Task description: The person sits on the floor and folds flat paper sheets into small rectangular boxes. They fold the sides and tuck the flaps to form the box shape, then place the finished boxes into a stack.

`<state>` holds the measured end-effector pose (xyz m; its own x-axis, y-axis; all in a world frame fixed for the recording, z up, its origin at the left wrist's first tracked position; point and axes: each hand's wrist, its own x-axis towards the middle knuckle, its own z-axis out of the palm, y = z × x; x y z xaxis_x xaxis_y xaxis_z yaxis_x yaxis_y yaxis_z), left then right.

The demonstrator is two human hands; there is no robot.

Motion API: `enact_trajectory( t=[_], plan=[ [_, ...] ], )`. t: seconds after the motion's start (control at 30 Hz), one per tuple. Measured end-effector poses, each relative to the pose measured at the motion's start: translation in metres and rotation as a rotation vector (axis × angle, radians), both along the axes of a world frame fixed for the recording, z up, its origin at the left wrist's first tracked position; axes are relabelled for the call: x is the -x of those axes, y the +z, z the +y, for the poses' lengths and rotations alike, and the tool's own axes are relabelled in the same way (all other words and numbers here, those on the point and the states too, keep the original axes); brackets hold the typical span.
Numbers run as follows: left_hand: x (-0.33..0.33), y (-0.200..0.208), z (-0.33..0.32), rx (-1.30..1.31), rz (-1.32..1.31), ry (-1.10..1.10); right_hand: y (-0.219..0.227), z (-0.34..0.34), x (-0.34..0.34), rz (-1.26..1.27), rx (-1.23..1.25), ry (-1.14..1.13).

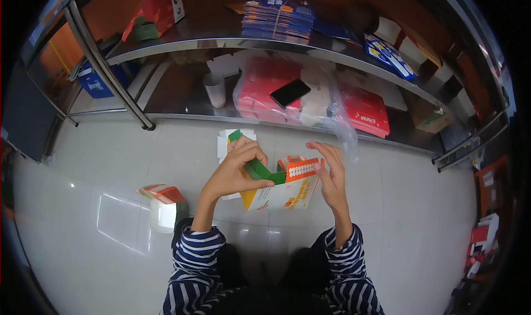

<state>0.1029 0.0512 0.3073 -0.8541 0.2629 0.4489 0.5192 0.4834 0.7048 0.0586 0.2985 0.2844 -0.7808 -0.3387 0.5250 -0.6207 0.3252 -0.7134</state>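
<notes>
Carton [279, 199] seems mid-folding: left fingers [259, 183] grip its left side, right fingers [326, 152] spread loosely; squaring it likely needs gentle pressing.

Both forearms [203, 212] reach forward. The left hand [235, 168] curls its fingers, thumb pointing right; the right hand [333, 176] holds its fingers loosely bent, thumb apart.

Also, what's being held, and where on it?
The carton, by its left end in the left hand, thumb at the near top edge. The right hand is at the orange flap; grip unclear.
</notes>
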Motion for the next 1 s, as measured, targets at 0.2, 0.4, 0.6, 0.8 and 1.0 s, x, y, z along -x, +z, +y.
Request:
enact_trajectory(
  t=[0.2,0.4,0.6,0.8,1.0],
  plan=[
    [0.007,-0.009,-0.003,-0.124,0.008,0.04,-0.006,0.023,0.02,-0.65,0.303,-0.161],
    [0.009,0.0,0.004,0.065,0.284,0.474,-0.007,0.027,0.014,-0.759,0.519,0.024],
    [0.008,-0.016,0.042,0.215,0.005,0.233,-0.008,-0.015,-0.004,-0.612,0.462,0.061],
    [0.007,-0.028,0.056,-0.286,-0.23,0.24,-0.009,-0.022,-0.01,-0.603,0.549,-0.15],
    [-0.005,-0.03,0.072,-0.179,0.1,0.283,-0.005,-0.012,-0.004,-0.617,0.312,-0.094]
  ],
)
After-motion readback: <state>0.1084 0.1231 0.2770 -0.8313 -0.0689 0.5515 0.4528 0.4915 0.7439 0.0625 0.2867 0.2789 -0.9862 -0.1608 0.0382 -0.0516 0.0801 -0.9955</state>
